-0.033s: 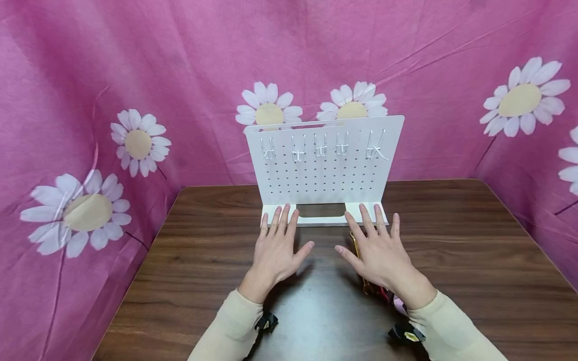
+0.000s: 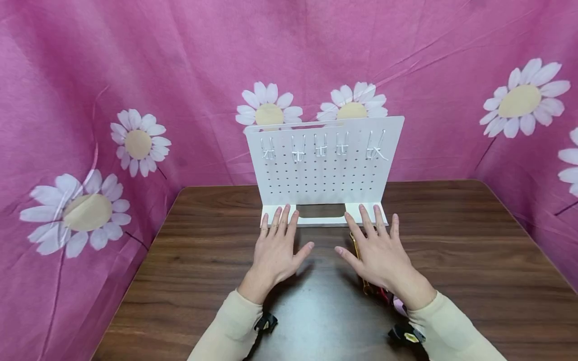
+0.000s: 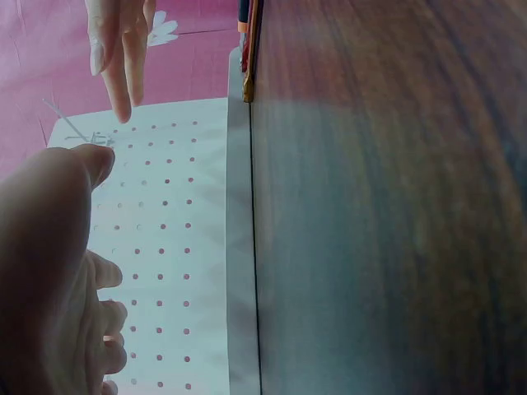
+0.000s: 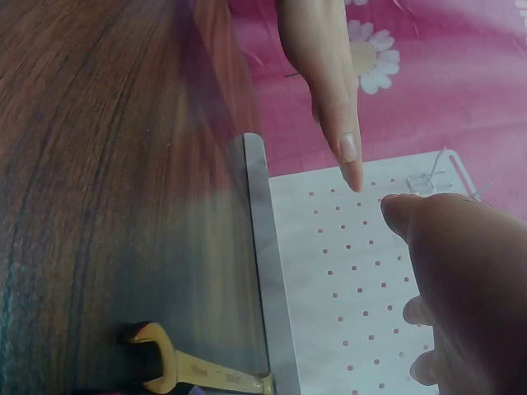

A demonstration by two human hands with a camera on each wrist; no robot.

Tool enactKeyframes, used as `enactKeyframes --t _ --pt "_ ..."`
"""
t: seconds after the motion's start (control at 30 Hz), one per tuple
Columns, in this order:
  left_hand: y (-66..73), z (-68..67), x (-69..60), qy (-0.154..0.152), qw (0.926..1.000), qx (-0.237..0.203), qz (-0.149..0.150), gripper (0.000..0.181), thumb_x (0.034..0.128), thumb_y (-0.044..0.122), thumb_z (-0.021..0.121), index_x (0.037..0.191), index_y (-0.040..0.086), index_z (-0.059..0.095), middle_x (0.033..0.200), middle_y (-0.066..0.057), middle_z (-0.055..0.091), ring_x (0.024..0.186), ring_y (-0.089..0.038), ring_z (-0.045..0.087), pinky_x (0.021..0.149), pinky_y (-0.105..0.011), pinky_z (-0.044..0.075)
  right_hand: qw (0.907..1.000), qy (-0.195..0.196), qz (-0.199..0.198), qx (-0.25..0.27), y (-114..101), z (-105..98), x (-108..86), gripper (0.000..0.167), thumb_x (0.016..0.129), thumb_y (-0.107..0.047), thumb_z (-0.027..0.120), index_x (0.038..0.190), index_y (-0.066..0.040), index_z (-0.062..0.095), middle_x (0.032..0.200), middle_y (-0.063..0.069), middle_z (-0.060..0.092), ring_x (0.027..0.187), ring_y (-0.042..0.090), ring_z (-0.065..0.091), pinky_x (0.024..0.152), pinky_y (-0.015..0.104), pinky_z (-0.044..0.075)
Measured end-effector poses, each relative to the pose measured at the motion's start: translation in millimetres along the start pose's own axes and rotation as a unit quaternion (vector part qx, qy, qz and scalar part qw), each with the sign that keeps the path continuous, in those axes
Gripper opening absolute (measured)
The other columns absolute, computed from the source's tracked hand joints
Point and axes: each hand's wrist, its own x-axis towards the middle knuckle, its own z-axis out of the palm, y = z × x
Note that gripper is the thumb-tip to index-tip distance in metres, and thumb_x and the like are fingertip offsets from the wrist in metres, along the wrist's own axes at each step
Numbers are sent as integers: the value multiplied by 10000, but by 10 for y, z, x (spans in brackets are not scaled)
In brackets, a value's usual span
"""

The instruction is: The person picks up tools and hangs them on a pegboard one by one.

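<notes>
My left hand [image 2: 276, 255] is held palm down above the table with its fingers spread, in front of the white pegboard stand [image 2: 322, 180]. To its right, my right hand [image 2: 381, 255] hovers the same way, holding nothing. Beneath the right hand lie several things, mostly hidden: a gold open-end wrench [image 4: 206, 370], something red [image 2: 385, 295] and something pale purple [image 2: 399, 306]. Wire hooks [image 2: 321, 149] hang in a row along the upper part of the pegboard, with nothing on them.
Dark wood-grain tabletop [image 2: 203, 260] spreads on both sides of the hands. Behind the stand hangs a pink cloth [image 2: 203, 75] printed with white daisies. A black strapped device [image 2: 266, 322] sits at the left wrist, and a similar device [image 2: 406, 333] at the right.
</notes>
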Motion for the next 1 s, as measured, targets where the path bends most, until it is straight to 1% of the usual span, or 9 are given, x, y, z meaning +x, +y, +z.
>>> enactKeyframes --t 0.27,0.47,0.53,0.6,0.7,0.8,0.9,0.93,1.0 --pt "-33 17 32 -94 9999 -11 111 874 1071 670 411 1709 89 273 1809 -114 198 1688 -311 177 1366 -560 93 9998 -73 52 151 58 0 2 832 1080 -651 492 1705 -133 309 1769 285 178 1639 567 45 1242 821 -5" --pt "-83 26 62 -136 9996 -74 223 855 1077 656 406 1708 94 278 1806 -123 205 1688 -319 171 1367 -554 101 9998 -7 23 207 107 -3 -18 821 1080 -638 507 1699 -131 324 1760 284 219 1635 569 87 1245 816 43" --pt "-107 35 75 -91 9995 -160 260 830 1082 633 419 1700 92 302 1796 -125 241 1681 -326 202 1366 -547 124 9997 42 1 236 124 -1 -26 807 1084 -626 511 1691 -122 341 1752 286 243 1628 577 111 1240 821 74" --pt "-135 42 82 34 9989 -355 313 764 1089 574 465 1665 79 382 1757 -131 345 1649 -334 297 1354 -539 193 9993 58 -24 362 143 3 -39 791 1089 -604 523 1680 -105 359 1748 290 251 1621 585 132 1235 821 111" --pt "-182 33 85 334 9958 -770 352 575 1085 435 560 1523 63 578 1572 -121 607 1500 -318 541 1285 -519 365 9978 33 -65 666 177 2 -66 760 1093 -549 561 1660 -72 389 1741 295 264 1607 588 181 1239 795 186" --pt "-240 12 96 647 9907 -1166 275 360 1064 324 625 1321 98 734 1270 -76 793 1216 -302 740 1084 -500 555 9946 96 -90 1031 214 -9 -84 714 1086 -469 622 1626 -42 433 1717 299 322 1572 578 296 1231 742 293" --pt "-313 -13 133 851 9844 -1533 138 257 1056 282 635 1201 136 791 1082 -27 832 1011 -283 791 899 -489 612 9906 417 -102 1302 256 -37 -89 611 1063 -362 685 1548 -23 531 1613 277 506 1457 534 510 1145 699 441" --pt "-340 -24 147 886 9816 -1686 105 244 1053 271 639 1182 139 798 1063 -23 833 988 -278 791 869 -489 613 9887 533 -94 1399 272 -48 -92 564 1054 -327 701 1512 -24 570 1545 262 585 1377 509 597 1094 685 491" --pt "-398 -42 175 901 9757 -1995 73 238 1051 247 639 1170 126 806 1063 -17 830 974 -261 790 872 -486 610 9843 702 -50 1618 308 -69 -99 464 1041 -269 721 1432 -32 643 1391 219 709 1191 432 723 984 635 566"
